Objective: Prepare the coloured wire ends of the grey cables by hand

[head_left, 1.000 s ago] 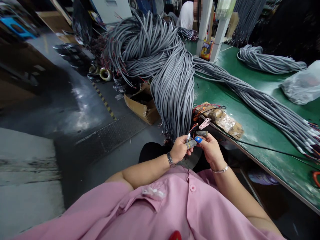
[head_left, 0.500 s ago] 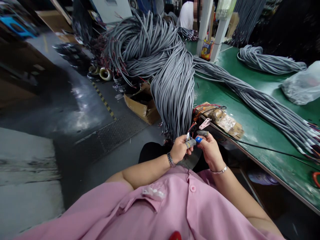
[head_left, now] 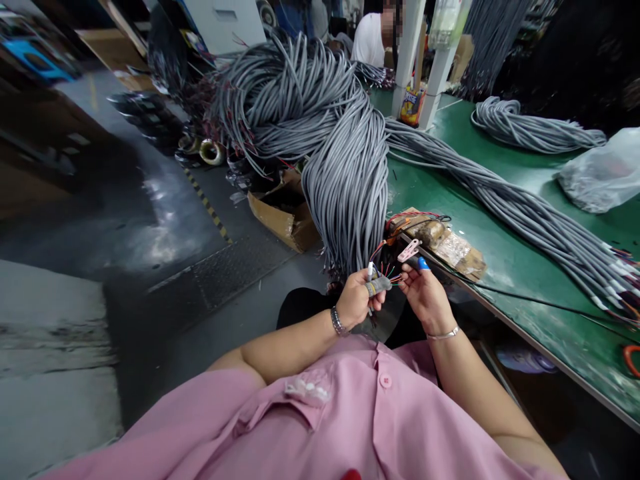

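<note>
The left hand (head_left: 357, 298) is closed around the end of a grey cable with thin coloured wires (head_left: 385, 272) sticking out of it. A grey cloth cover sits on one finger of this hand. The little wires are red, green and white, and they fan out from the top of the fist toward the other hand. The cable end is held up in front of the pink shirt (head_left: 320, 413), just below the edge of the green table (head_left: 525, 267).

The right hand (head_left: 425, 293) is right beside the left one, and its fingertips pinch at the tips of the little wires. One finger wears a blue cover (head_left: 423, 264) and another wears a dark grey one. You cannot tell which wire it has hold of, because they are too small to see.

A small pink plastic clip (head_left: 409, 250) sits at the table edge, just above the hands. Next to it lies a flat brown block wrapped in shiny tape (head_left: 450, 243), with red and black wires on top.

A big thick bunch of grey cables (head_left: 345, 180) hangs over the table edge and falls down toward the hands. More grey cables (head_left: 530, 213) stretch across the table to the right. A see-through plastic bag (head_left: 603, 173) lies far off on the right. An open brown cardboard box (head_left: 283, 210) sits on the floor to the left of the hanging cables. Another person in a white shirt (head_left: 370, 37) is far away at the top
</note>
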`<action>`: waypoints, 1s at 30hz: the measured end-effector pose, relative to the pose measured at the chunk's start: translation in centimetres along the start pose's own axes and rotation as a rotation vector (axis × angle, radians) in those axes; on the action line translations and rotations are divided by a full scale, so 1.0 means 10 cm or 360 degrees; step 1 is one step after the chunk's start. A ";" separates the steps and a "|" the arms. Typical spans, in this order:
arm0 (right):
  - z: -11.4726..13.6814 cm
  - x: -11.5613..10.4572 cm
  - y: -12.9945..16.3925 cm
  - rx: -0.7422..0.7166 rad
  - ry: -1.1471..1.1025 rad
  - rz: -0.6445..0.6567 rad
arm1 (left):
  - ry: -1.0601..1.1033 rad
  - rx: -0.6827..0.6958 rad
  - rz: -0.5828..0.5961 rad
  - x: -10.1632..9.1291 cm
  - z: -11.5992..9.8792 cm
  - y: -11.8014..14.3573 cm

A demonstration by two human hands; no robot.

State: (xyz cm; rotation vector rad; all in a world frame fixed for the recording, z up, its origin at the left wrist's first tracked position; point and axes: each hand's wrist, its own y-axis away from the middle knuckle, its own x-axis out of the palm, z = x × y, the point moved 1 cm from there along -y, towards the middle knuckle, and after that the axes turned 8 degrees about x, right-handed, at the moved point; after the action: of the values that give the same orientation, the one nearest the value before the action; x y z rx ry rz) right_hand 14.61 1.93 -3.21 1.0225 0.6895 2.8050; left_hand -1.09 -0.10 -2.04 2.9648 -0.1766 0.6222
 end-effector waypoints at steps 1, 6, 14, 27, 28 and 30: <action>0.03 0.00 -0.02 0.0055 0.0026 0.0064 | 0.0035 0.0007 -0.0004 0.02 -0.03 -0.01; 0.11 0.12 -0.10 -0.0090 0.0327 0.0266 | 0.0089 0.0018 -0.0006 0.11 -0.13 -0.09; 0.08 0.18 -0.19 -0.0478 0.0315 0.0047 | 0.0135 0.0001 -0.0011 0.16 -0.16 -0.20; 0.11 0.28 -0.21 -0.0245 -0.0133 0.0203 | 0.0023 -0.0021 0.0019 0.16 -0.05 -0.22; 0.11 0.27 -0.21 -0.0203 -0.0120 0.0230 | 0.0032 -0.0018 0.0023 0.16 -0.05 -0.22; 0.11 0.23 -0.20 -0.0108 -0.0082 0.0269 | 0.0057 -0.0013 0.0034 0.15 -0.06 -0.19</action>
State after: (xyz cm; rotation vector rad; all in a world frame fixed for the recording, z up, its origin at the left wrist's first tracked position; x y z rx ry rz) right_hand 13.36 4.64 -2.03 1.1889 0.5213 2.9080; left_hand 0.32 1.76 -1.08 2.9452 -0.2078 0.6748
